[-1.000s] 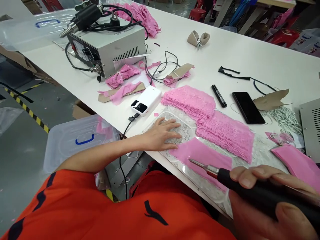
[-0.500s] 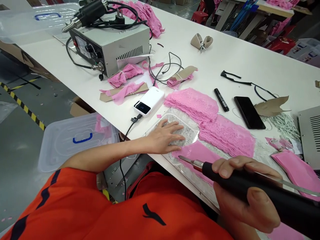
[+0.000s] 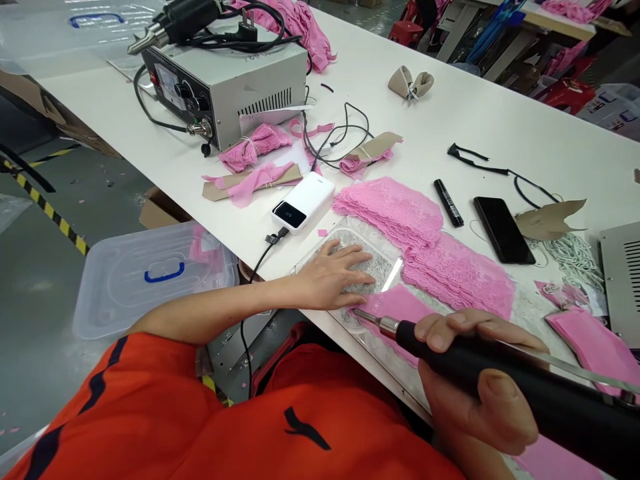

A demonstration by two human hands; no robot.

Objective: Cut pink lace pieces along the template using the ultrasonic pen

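Observation:
My left hand lies flat with spread fingers on a clear plastic template over a speckled grey mat, its thumb side by a piece of pink fabric. In my right hand is a thick black hand tool with a metal tip, fingers wrapped round its handle. The slim tip ends at the left end of the pink fabric, close to my left thumb; whether it touches cannot be made out. Just beyond lie two stacks of pink lace pieces, partly overlapping. Part of the fabric is hidden behind the tool.
A grey control box with a second black tool on top stands at back left. Nearby are a white power bank with cables, a marker, a phone and pink bundles. A lidded plastic bin sits below the table's left edge.
My right hand has moved a little left with the tool, bringing its tip closer to my left thumb. My left hand stays in place on the template. The view has shifted slightly.

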